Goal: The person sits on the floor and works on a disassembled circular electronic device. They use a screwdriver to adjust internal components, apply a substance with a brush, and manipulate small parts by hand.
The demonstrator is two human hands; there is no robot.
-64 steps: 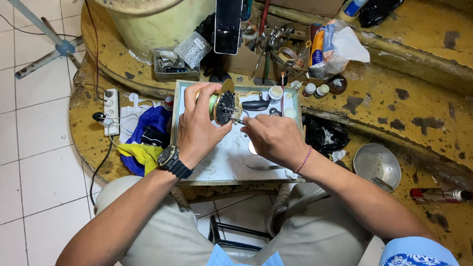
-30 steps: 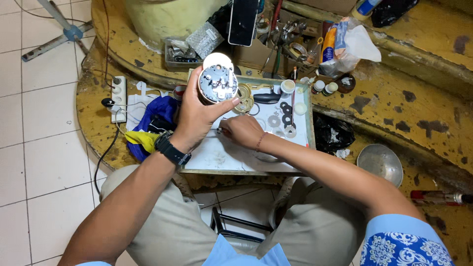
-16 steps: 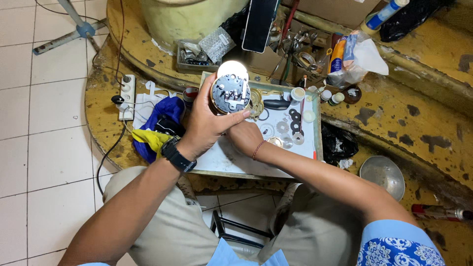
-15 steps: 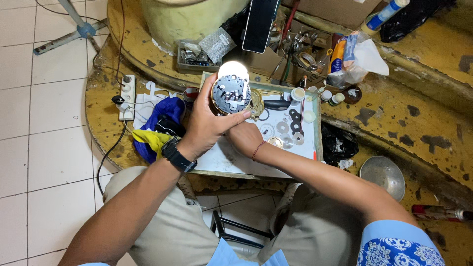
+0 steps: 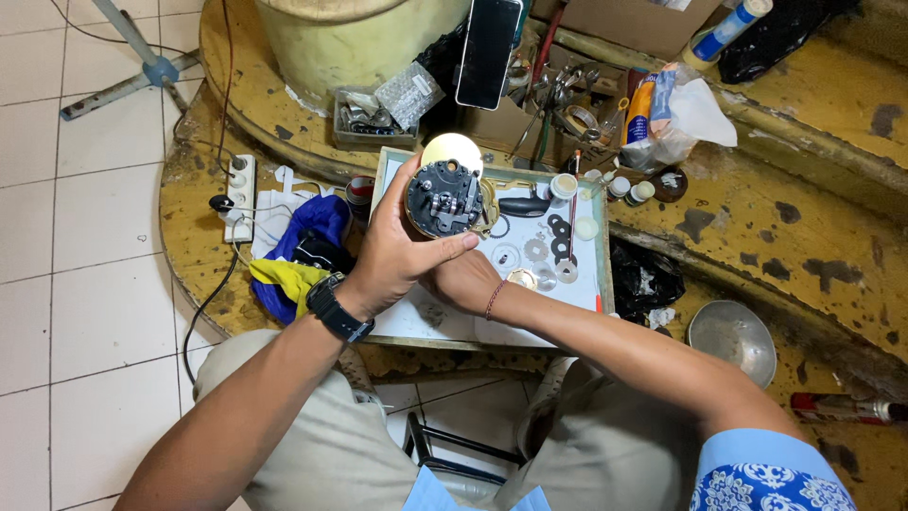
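The round clock mechanism (image 5: pixel 445 197), lifted over the tray's (image 5: pixel 605 284) far left corner, sits gripped in the left hand (image 5: pixel 397 251) for inspection, while the right hand (image 5: pixel 465 281) beneath is hidden, fingers unreadable, near loose gears (image 5: pixel 553 251).

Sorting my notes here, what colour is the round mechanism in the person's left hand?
Dark grey metal with a brass rim, the round mechanism shows best in the head view.

Left hand (image 5: pixel 397 255) grips the round clock mechanism (image 5: pixel 445 197), lifted above the white tray's (image 5: pixel 407 322) far-left corner. Right hand (image 5: pixel 468 281) sits beneath it, resting on the tray, gears (image 5: pixel 549 248) spread just beside toward the right edge.
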